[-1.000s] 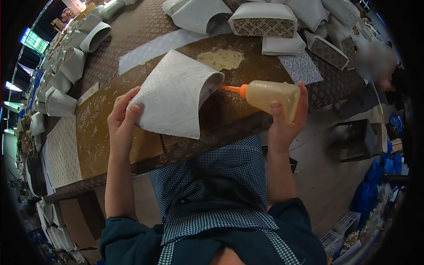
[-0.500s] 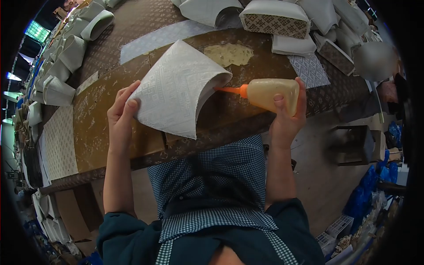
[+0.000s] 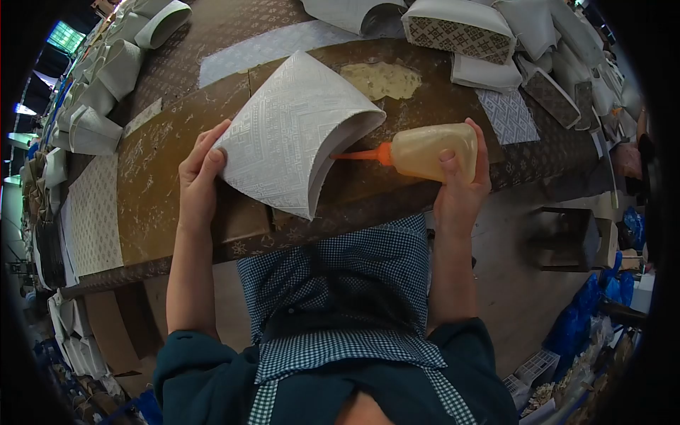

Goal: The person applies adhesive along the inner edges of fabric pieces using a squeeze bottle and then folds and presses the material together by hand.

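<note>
A white embossed piece (image 3: 290, 131), curved into an open-ended shape, is gripped at its left edge by my left hand (image 3: 202, 166), thumb on the near face. My right hand (image 3: 460, 180) is wrapped round a squeeze bottle (image 3: 428, 151) of pale yellowish content, lying on its side in the air. Its orange nozzle (image 3: 361, 156) points left, with the tip at the open right edge of the white piece. Whether the tip touches the inner face I cannot tell. Beneath both is a brown work board (image 3: 163, 184) with a dried yellowish patch (image 3: 382, 79).
White curved pieces (image 3: 95, 131) line the table's left side. More white pieces with patterned bases (image 3: 460, 37) are heaped at the back right. Patterned sheets (image 3: 95, 227) lie at the left and back. A dark stool (image 3: 567, 237) stands on the floor at right, near blue bags (image 3: 577, 315).
The orange nozzle has moved left and slightly down along the open edge of the white piece. The camera view has shifted a little; both hands keep their holds.
</note>
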Demonstrator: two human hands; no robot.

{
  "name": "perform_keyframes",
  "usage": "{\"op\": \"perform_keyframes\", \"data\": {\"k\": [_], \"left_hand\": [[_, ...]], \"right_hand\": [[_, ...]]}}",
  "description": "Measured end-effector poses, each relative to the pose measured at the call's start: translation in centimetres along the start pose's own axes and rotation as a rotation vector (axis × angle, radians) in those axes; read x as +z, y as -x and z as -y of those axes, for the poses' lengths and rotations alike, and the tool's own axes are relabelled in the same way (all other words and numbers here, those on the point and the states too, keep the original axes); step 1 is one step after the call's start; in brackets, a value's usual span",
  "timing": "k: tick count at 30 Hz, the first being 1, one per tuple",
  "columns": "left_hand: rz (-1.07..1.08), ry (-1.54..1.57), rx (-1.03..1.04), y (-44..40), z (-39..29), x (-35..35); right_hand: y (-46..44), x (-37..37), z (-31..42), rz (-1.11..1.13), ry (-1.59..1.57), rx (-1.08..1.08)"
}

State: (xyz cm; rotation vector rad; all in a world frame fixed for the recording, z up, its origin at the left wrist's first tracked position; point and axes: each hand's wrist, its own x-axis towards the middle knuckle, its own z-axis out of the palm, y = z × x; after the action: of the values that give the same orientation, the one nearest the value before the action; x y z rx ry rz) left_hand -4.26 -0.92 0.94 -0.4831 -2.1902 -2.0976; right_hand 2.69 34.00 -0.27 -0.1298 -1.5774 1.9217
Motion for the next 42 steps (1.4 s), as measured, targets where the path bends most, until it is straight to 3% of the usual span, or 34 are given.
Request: {"op": "perform_keyframes", "data": {"k": [20,26,28,34,37,40,42], "left_hand": [[0.0,-0.015,-0.001,0.2,0.1,0.1],[0.159,-0.187,-0.027,-2.3,-2.5,-0.6],[0.226,-0.338,-0.144,-5.5,-3.7,-0.1],[0.487,-0.759,-0.343,-13.7,-5.2,7.4],[0.412,-0.928,-0.345,-14.6,-3.9,9.4],[0.436,-0.526,-0.234,-14.0,-4.9,8.9],[0.263,-0.514,0.06,-13.7,-6.3,8.0]], "right_hand": [[1.8,0.2,0.2,0.129,-0.153,0.16],[2.6,0.1,0.6,0.159,-0.168,0.239],[2.8,0.2,0.7,0.164,-0.214,0.266],[3.2,0.2,0.7,0.141,-0.307,0.324],[3.1,-0.2,0.7,0.139,-0.305,0.293],[2.8,-1.0,0.4,0.048,-0.278,0.229],[2.5,-1.3,1.0,-0.022,-0.273,0.186]]}}
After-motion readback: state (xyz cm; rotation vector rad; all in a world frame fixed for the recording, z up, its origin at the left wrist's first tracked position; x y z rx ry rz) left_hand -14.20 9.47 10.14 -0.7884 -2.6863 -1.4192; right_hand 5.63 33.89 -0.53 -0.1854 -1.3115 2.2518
